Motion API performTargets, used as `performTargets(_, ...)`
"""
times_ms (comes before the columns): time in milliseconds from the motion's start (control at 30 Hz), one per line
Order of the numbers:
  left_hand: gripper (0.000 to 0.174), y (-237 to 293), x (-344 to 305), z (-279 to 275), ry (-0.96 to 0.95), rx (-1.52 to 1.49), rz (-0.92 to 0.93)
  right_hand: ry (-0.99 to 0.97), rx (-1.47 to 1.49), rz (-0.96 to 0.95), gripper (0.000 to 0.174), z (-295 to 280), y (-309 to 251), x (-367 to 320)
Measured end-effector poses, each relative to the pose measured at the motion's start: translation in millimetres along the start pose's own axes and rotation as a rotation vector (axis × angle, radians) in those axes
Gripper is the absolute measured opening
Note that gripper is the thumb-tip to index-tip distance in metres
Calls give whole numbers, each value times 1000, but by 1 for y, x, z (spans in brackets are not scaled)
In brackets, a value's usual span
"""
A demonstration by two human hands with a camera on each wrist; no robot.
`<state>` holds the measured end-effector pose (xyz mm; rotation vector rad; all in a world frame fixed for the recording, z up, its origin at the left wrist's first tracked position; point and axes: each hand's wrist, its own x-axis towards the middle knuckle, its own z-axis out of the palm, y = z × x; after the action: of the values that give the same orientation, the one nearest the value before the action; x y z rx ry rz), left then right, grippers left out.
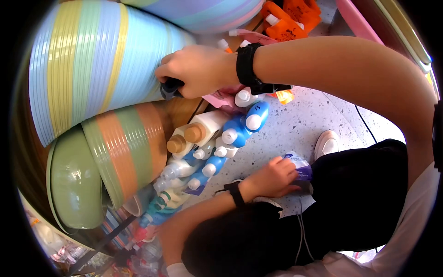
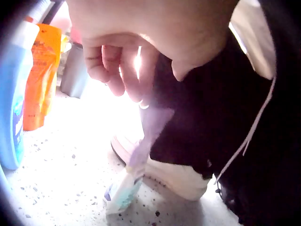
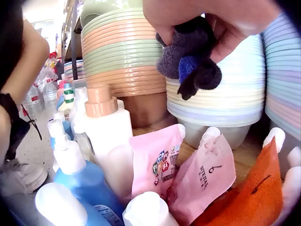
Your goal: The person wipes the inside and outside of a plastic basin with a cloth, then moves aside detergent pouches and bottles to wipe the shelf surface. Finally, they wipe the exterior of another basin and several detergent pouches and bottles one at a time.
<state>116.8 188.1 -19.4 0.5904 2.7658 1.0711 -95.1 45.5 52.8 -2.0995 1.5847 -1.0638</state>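
Note:
My right hand (image 1: 200,69) grips a small bundle of dark grey, black and blue fabric (image 3: 176,59). In the right wrist view it hangs in front of the stacked striped basins (image 3: 218,103), above pink refill pouches (image 3: 157,157). Low by the knee, my left hand (image 1: 272,179) has its fingers loosely bent, the thumb apart from them. Just below its fingertips in the left wrist view stands a purple and white plastic packet (image 2: 136,165), on the speckled floor beside a white shoe (image 2: 174,179). In the head view the hand partly overlaps that packet.
Several blue bottles (image 1: 236,131) and white bottles with tan caps (image 1: 207,127) stand close together along the basins. Green and orange basins (image 1: 127,152) are stacked at the left. Orange pouches (image 1: 286,25) lie at the top, near a pink edge (image 1: 360,21).

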Motion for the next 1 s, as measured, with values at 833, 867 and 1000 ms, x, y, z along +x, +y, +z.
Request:
performTargets(833,3,-99,93,-113,135,869,-99,184,-8,10,36,-28,5,5)
performTargets(867,3,-99,92,-109,137,870,-98,183,-10,10,36,-30,6,6)
performTargets(1000,2,-87,90,-95,103,622,-96,159,-16,1,37,-32,1,4)
